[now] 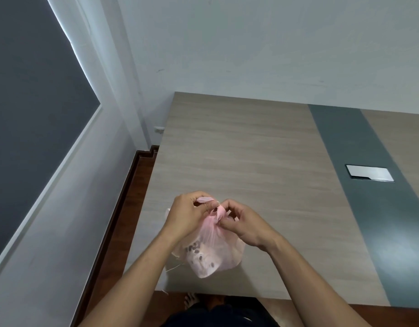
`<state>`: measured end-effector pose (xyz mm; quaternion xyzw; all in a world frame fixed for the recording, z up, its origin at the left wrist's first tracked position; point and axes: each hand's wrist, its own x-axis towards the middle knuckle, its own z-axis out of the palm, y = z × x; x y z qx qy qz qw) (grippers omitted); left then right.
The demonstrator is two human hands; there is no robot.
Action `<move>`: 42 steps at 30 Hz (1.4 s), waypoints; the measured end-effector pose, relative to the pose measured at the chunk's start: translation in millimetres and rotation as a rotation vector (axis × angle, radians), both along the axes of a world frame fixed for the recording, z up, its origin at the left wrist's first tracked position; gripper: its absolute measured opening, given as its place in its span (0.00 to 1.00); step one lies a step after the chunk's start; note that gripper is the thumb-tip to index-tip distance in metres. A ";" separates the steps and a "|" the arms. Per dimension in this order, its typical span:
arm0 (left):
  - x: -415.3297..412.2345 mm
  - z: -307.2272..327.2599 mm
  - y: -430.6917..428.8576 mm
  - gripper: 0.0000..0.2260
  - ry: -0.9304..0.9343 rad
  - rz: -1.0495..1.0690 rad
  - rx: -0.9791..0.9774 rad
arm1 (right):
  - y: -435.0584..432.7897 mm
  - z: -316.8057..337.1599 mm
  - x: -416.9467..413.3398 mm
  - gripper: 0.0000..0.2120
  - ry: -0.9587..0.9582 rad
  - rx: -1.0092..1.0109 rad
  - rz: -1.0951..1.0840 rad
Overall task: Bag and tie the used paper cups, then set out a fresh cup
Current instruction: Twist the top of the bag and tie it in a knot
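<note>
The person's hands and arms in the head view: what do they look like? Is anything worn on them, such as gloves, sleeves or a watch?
The left hand and right hand are bare, without gloves. The left forearm and right forearm are uncovered to the frame's edge: no sleeve, watch, bracelet or ring shows. Dark clothing is visible below, between the arms.

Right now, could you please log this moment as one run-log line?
stage: tying bag | left hand: grips bag top | right hand: pinches knot | pink bag: on table, cups inside | fresh cup: not in view
</note>
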<state>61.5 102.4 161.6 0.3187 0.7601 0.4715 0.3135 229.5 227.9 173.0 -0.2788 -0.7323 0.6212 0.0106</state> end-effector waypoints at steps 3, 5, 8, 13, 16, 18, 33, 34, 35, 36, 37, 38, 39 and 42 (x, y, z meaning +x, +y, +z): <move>-4.7 -1.1 -1.7 0.03 -0.078 -0.022 -0.011 | -3.6 -4.5 -3.3 0.06 0.035 0.046 -0.046; -6.3 -2.2 -2.7 0.03 -0.110 -0.034 -0.010 | -4.0 -9.9 -5.1 0.04 0.041 0.020 -0.078; -5.4 -4.6 -5.3 0.03 -0.178 -0.027 -0.018 | -4.8 -14.4 -8.0 0.06 0.058 -0.017 -0.090; -4.5 -13.9 -8.1 0.07 -0.445 0.031 0.024 | -7.4 -21.1 -9.7 0.10 0.161 0.024 -0.248; -3.0 -17.3 -9.1 0.09 -0.541 0.033 0.030 | -12.5 -23.7 -10.4 0.09 0.192 0.084 -0.310; 0.2 -17.3 -9.3 0.12 -0.575 0.033 0.022 | -16.4 -27.7 -10.6 0.10 0.201 0.111 -0.350; 23.3 -74.0 -22.0 0.05 -0.248 0.252 -0.231 | -12.4 -98.6 12.8 0.15 -0.126 0.190 -0.451; 23.8 -77.5 -24.1 0.05 -0.233 0.256 -0.244 | -11.8 -101.5 15.5 0.15 -0.139 0.187 -0.456; 24.2 -80.8 -25.6 0.05 -0.224 0.260 -0.252 | -11.4 -103.3 17.6 0.16 -0.150 0.187 -0.457; 24.7 -83.5 -26.5 0.05 -0.216 0.262 -0.255 | -11.0 -104.4 19.7 0.16 -0.166 0.189 -0.456; 25.0 -86.2 -27.2 0.05 -0.202 0.261 -0.260 | -10.4 -105.7 21.7 0.16 -0.182 0.191 -0.455; 25.7 -88.7 -27.7 0.06 -0.178 0.252 -0.272 | -9.6 -106.7 23.8 0.16 -0.192 0.195 -0.455; 27.1 -91.0 -27.8 0.07 -0.137 0.231 -0.292 | -8.7 -107.8 25.8 0.16 -0.200 0.198 -0.452; 32.2 -96.5 -29.4 0.08 0.048 0.145 -0.331 | -8.1 -109.5 30.8 0.15 -0.230 0.191 -0.435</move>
